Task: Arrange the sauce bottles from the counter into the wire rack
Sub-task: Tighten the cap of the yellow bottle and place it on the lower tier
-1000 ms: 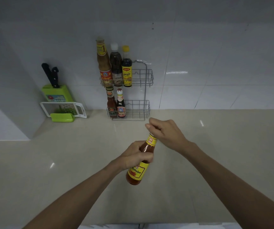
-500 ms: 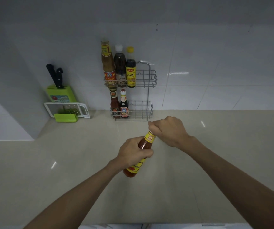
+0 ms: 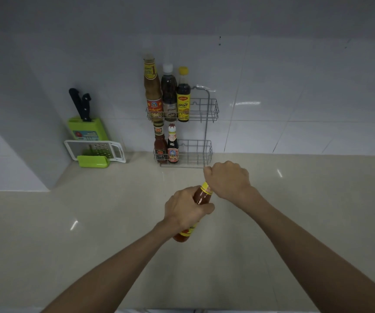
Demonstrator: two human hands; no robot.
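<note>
Both hands hold one red chili sauce bottle [image 3: 201,196] tilted above mid-counter [image 3: 46,233]: left hand [image 3: 185,210] wraps its body, right hand [image 3: 227,179] fists around its cap, just before the wire rack [image 3: 201,154].

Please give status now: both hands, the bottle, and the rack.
Left hand grips red sauce bottle body; right hand closed over its cap. Bottle tilted above counter. Wire rack: right sides free, nothing blocking.

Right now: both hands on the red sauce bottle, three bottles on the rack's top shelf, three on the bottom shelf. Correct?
Not quite. The bottom shelf holds two bottles, not three, as the head view shows. The rest stands: left hand and right hand on the red sauce bottle, three on the top shelf.
</note>
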